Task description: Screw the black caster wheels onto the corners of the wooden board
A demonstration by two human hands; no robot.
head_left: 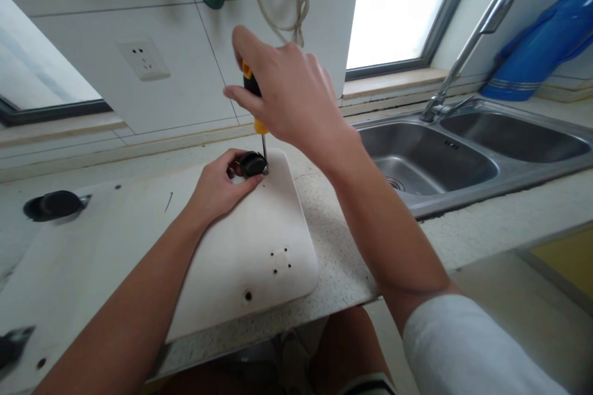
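A black caster wheel [252,164] sits at the far right corner of a white board [222,278] that lies flat on the counter. My left hand [221,188] is closed around the wheel, its thumb along the near side. Above it, my right hand [291,89] grips the yellow and black handle of a screwdriver [260,126]. The shaft points down, and its tip meets the caster's metal plate at the board. Whether a screw is under the tip, I cannot make out. Several small screw holes [280,260] show at the near right corner.
Two more casters stand on the board's left part, one black wheel [60,205] far and another [13,345] near. A steel double sink [417,160] with a tall faucet [482,31] lies to the right. Behind are a wall socket [143,59] and a hanging cord [302,6]. A blue thermos-like container [532,49] leans at right.
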